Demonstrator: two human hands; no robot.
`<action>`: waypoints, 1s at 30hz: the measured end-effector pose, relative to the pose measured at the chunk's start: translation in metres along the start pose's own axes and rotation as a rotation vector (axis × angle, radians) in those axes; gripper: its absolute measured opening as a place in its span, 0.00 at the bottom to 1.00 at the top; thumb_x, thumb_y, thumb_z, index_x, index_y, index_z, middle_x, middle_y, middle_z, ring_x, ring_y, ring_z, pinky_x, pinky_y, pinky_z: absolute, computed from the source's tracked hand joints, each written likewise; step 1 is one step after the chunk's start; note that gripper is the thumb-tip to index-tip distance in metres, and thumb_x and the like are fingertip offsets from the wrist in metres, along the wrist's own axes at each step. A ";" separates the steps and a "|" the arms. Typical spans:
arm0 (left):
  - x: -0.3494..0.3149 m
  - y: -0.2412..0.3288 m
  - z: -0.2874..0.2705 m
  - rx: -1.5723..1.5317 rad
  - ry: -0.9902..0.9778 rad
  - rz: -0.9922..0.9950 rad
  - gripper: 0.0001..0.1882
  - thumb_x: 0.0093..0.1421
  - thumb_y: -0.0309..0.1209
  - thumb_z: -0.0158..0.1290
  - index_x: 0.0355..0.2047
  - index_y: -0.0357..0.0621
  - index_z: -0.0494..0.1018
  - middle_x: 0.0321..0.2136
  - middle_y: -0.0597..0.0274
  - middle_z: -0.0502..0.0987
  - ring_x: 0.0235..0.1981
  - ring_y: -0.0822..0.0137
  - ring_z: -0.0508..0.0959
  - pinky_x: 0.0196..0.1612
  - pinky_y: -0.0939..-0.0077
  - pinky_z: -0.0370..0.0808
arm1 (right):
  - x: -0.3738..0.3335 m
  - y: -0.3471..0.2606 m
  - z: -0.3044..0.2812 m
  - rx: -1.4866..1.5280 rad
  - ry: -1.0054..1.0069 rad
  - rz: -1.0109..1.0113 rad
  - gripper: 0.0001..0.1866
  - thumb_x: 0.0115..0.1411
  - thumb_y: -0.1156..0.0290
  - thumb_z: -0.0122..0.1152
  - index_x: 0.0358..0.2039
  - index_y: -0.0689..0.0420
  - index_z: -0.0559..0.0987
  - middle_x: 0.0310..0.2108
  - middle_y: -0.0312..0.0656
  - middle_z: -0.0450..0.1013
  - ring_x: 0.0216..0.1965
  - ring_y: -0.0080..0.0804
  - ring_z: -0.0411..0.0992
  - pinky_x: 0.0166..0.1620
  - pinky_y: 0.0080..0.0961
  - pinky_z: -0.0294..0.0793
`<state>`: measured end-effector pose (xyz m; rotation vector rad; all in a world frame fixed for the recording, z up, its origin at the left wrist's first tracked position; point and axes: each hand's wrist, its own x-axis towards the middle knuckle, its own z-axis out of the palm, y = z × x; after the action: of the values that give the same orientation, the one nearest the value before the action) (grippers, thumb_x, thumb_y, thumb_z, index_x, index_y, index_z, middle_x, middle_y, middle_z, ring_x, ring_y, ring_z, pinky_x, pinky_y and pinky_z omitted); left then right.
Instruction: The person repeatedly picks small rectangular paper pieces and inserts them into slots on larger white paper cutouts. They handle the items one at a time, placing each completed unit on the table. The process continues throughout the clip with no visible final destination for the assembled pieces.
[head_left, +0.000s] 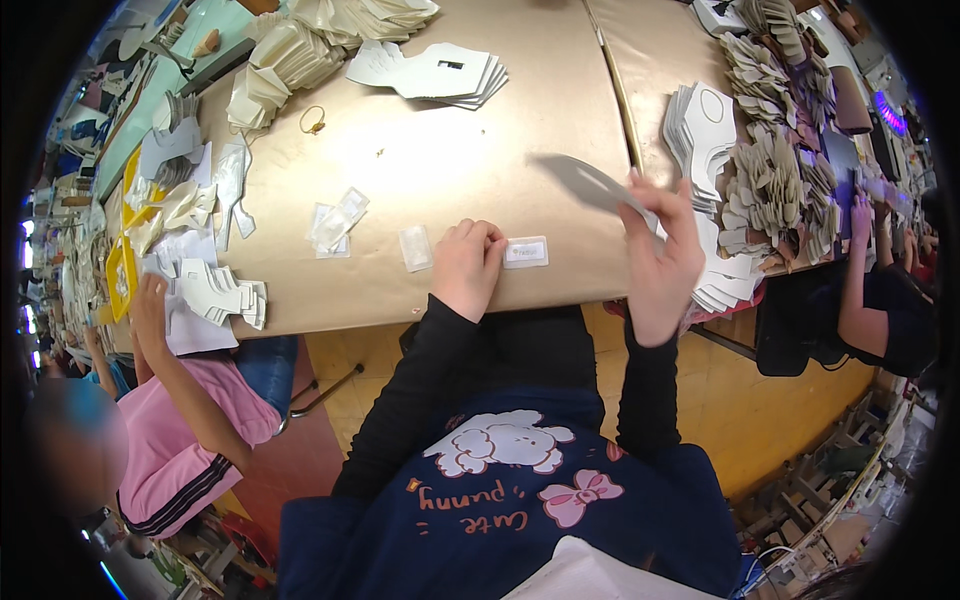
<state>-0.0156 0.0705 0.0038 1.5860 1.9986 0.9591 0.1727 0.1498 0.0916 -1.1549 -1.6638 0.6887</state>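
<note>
My right hand point(664, 250) is raised above the table's near right part, fingers closed on a thin grey cut-out piece point(585, 183) blurred by motion. My left hand point(468, 262) rests at the near edge, its fingers curled together; anything inside them is hidden. Beside its fingertips lies a small white printed label point(525, 252). A paler blank label point(415, 248) sits just left of that hand, and farther left is a loose pile of labels point(338, 222). Stacked white cut-out pieces point(700, 130) stand to the right, with more fanned pieces point(724, 275) behind my right hand.
Shaped pieces point(430, 75) and cream bundles point(285, 65) lie at the far side of the tan table point(440, 160). A thin yellowish loop point(313, 120) is nearby. Bundles crowd the right. At left, a co-worker in a pink shirt point(185, 440) reaches toward white pieces point(215, 292).
</note>
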 end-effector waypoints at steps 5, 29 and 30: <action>-0.002 0.007 -0.014 -0.411 0.068 -0.209 0.08 0.67 0.30 0.55 0.39 0.37 0.76 0.35 0.60 0.78 0.37 0.70 0.77 0.43 0.75 0.73 | -0.020 0.009 -0.027 0.371 -0.302 0.403 0.07 0.61 0.78 0.64 0.39 0.65 0.78 0.32 0.36 0.78 0.36 0.18 0.71 0.43 0.17 0.71; -0.024 0.013 -0.012 -0.432 -0.078 -0.397 0.07 0.60 0.21 0.60 0.39 0.34 0.81 0.27 0.66 0.76 0.25 0.79 0.71 0.30 0.84 0.70 | -0.035 0.059 0.013 -0.083 -0.636 0.145 0.11 0.55 0.75 0.69 0.39 0.59 0.81 0.36 0.45 0.79 0.38 0.45 0.76 0.42 0.35 0.74; -0.024 0.012 -0.012 -0.439 -0.069 -0.406 0.07 0.59 0.22 0.61 0.38 0.35 0.81 0.26 0.64 0.76 0.24 0.77 0.72 0.29 0.82 0.70 | -0.035 0.059 0.014 -0.088 -0.630 0.134 0.11 0.55 0.74 0.69 0.39 0.58 0.81 0.36 0.45 0.79 0.38 0.44 0.76 0.42 0.35 0.74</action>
<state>-0.0092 0.0459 0.0179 0.9232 1.8048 1.0640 0.1852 0.1416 0.0230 -1.1900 -2.1638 1.1607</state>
